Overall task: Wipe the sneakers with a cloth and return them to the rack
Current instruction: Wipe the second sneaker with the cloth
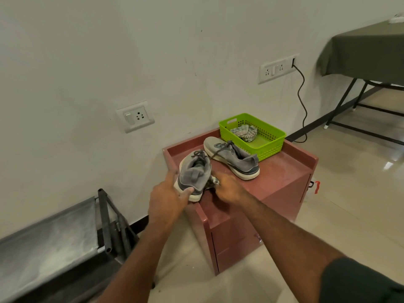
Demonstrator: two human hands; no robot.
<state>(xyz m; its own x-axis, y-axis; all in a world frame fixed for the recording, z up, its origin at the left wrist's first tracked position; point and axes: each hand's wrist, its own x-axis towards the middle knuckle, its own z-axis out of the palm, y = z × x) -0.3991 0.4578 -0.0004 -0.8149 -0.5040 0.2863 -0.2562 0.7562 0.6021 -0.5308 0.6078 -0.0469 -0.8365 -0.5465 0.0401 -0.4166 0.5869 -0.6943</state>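
A grey sneaker [194, 171] with a white sole sits at the near left corner of the red-brown cabinet [284, 178], heel toward me. My left hand [168, 197] grips its heel, thumb on the back and index finger along the left side. My right hand [227, 189] is against the shoe's right side, fingers curled round a small striped cloth [213, 182] that is mostly hidden. The second grey sneaker [234, 158] lies farther back on the cabinet top. The shoe rack [50, 243], with grey fabric shelves, stands low at the left.
A green perforated basket [273, 147] at the cabinet's back right holds another crumpled cloth [244, 132]. Wall sockets and a black cable [302, 95] are behind. A table with a dark green cover [360, 47] stands at the far right on the tiled floor.
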